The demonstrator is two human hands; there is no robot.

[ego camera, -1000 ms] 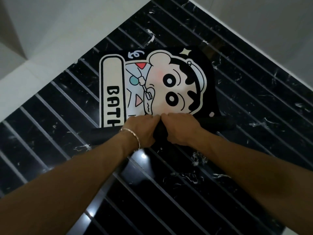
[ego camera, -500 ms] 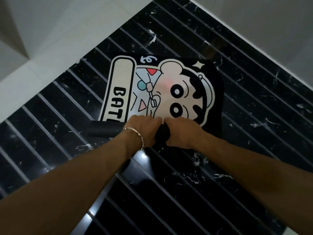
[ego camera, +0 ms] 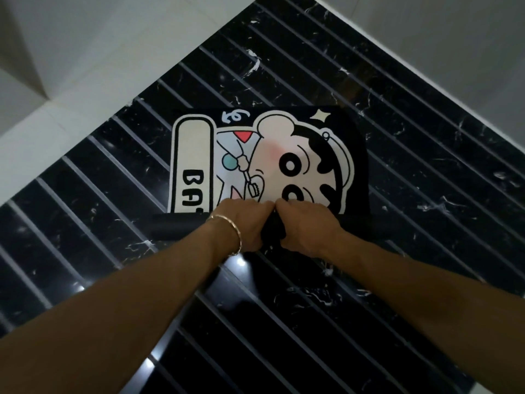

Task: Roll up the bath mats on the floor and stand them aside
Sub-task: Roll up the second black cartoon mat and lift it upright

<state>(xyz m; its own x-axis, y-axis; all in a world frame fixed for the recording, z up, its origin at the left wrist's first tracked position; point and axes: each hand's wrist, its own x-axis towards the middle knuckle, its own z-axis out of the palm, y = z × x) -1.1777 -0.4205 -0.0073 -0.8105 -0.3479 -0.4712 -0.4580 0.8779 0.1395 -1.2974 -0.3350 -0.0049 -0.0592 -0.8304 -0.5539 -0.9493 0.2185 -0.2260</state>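
While fists touch, both hands (ego camera: 274,223) clench the mat roll (ego camera: 170,227).

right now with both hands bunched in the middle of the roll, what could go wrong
Both the left hand and right hand grip the rolled part of the bath mat at its centre, so the unheld ends may lag and the roll could come out loose or cone-shaped. The glossy floor looks slick, so the flat part might slide away instead of rolling up.

head cam | worn on head | faces forward and steeply down | close over both forearms | floor (ego camera: 369,81) fills frame | single view
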